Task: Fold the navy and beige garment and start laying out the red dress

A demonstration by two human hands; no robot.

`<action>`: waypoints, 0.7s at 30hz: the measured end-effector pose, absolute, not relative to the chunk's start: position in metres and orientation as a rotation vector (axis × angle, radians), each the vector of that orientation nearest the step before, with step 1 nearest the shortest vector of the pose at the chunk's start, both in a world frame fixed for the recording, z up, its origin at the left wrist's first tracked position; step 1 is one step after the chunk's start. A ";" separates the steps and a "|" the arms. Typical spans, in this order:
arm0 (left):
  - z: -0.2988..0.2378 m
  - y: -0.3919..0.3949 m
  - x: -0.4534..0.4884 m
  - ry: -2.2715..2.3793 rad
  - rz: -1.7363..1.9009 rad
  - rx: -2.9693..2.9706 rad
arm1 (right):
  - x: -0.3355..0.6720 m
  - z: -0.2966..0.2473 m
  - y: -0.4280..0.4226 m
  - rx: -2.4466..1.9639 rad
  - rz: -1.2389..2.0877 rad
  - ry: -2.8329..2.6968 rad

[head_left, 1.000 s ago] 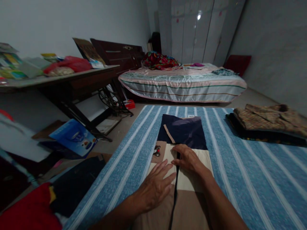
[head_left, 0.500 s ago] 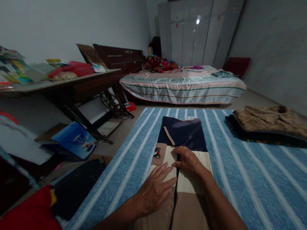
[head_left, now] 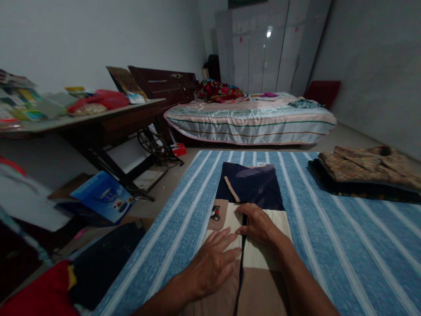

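Note:
A folded garment [head_left: 263,252] in navy, cream and brown blocks lies lengthwise before me, with a small bear patch [head_left: 215,213] on its brown pocket. A dark slit runs down its middle. My left hand [head_left: 213,261] rests over the left half, fingers spread and palm down. Across the slit, my right hand [head_left: 261,224] touches the cream part, its thumb and forefinger apart. Both hands press on the cloth without gripping it. The lower end of the garment runs out of view beneath my forearms.
The garment lies on a blue, white-striped sheet [head_left: 174,219]. A stack of folded clothes [head_left: 365,166] is at the right. On the left stand a sewing-machine table [head_left: 115,112] and a blue box [head_left: 103,195]. Another bed [head_left: 250,123] is behind.
The view has tilted up slightly, so things sit a little lower in it. My hands stay in nearly the same places on the garment.

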State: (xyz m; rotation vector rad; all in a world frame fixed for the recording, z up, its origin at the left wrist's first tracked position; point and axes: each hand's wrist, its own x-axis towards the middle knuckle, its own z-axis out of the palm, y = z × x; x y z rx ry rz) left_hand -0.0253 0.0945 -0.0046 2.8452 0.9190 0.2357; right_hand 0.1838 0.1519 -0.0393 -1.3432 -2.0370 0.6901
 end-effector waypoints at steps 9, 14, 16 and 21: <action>-0.008 0.137 0.008 1.248 0.394 2.767 | 0.184 -0.042 0.153 -1.285 0.685 -2.050; -0.022 0.132 0.001 1.255 0.199 2.672 | 0.185 -0.040 0.152 -1.289 0.734 -2.037; -0.019 0.128 -0.003 1.241 0.078 2.602 | 0.184 -0.040 0.151 -1.276 0.741 -2.017; -0.006 0.123 -0.003 1.217 -0.072 2.485 | 0.183 -0.045 0.151 -1.262 0.752 -2.007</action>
